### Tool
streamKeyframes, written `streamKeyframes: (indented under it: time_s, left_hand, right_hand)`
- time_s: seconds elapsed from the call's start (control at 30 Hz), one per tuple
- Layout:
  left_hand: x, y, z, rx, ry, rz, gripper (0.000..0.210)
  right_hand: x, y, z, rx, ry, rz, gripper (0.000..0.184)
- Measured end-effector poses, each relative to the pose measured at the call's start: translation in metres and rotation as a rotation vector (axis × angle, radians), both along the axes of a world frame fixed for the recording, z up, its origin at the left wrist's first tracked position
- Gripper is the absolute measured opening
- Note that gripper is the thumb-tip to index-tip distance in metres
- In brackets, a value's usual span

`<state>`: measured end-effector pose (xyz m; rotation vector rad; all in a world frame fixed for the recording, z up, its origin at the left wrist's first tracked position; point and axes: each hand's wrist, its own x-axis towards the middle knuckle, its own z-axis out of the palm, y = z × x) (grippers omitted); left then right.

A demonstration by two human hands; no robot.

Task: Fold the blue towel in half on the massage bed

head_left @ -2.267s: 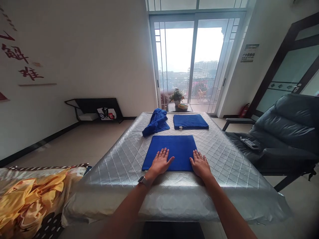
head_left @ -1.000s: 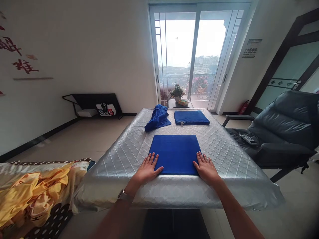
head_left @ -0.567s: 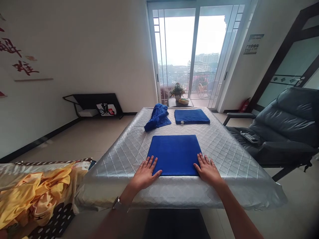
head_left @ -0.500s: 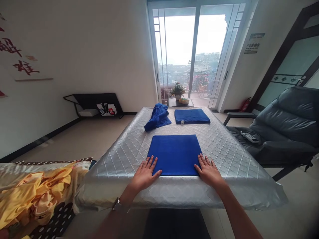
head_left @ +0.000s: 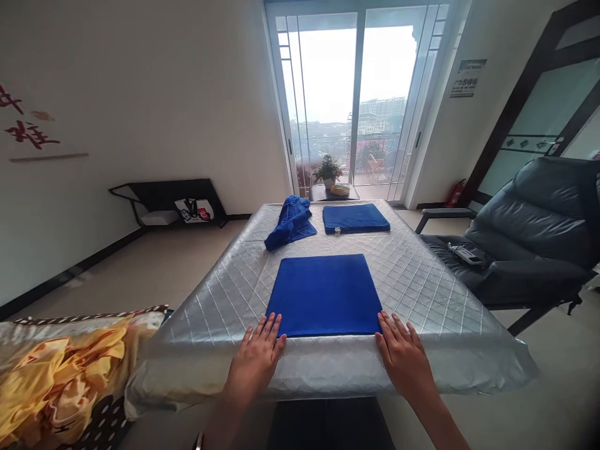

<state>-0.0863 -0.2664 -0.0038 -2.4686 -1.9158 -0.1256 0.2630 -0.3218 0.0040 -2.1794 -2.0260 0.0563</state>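
Observation:
A blue cloth [head_left: 325, 294], folded into a flat rectangle, lies near the front of the table. At its front left corner rests my left hand [head_left: 255, 353], fingers stretched out and palm down. My right hand [head_left: 404, 350] lies flat at the front right corner, its fingertips touching the cloth's edge. Neither hand grips anything. Farther back on the table are a neatly folded stack of blue cloth [head_left: 356, 217] with a small white tag and a crumpled blue cloth [head_left: 291, 222] to its left.
A silver quilted cover [head_left: 225, 300] drapes over the table. On the right stands a dark padded armchair [head_left: 539, 219] with a power strip [head_left: 465, 254] on its seat. Yellow clothes [head_left: 70, 375] are heaped at the lower left. Behind the table, a potted plant [head_left: 329, 169] stands by the glass door.
Both hands have slid back toward me and a little apart, from the cloth's sides to its front corners. The view has shifted slightly; the cloths stay in place.

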Motion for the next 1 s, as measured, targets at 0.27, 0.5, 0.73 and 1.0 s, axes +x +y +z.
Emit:
streamKeyframes:
  time_s: [0.27, 0.5, 0.73, 1.0]
  left_hand:
    - [0.095, 0.02, 0.05, 0.039, -0.108, -0.306, 0.064]
    - [0.206, 0.068, 0.029, 0.015, -0.143, -0.562, 0.068]
    - [0.17, 0.071, 0.007, -0.039, -0.127, -0.409, 0.068]
    - [0.044, 0.072, -0.001, -0.077, -0.011, -0.05, 0.069]
  right_hand:
    - [-0.014, 0.027, 0.016, 0.073, 0.021, 0.034, 0.063]
    - [-0.016, 0.062, 0.017, -0.102, -0.028, 0.073, 0.061]
    - [-0.017, 0.062, 0.013, -0.131, 0.002, -0.001, 0.062]
    - [-0.018, 0.063, 0.014, -0.145, 0.025, -0.015, 0.063]
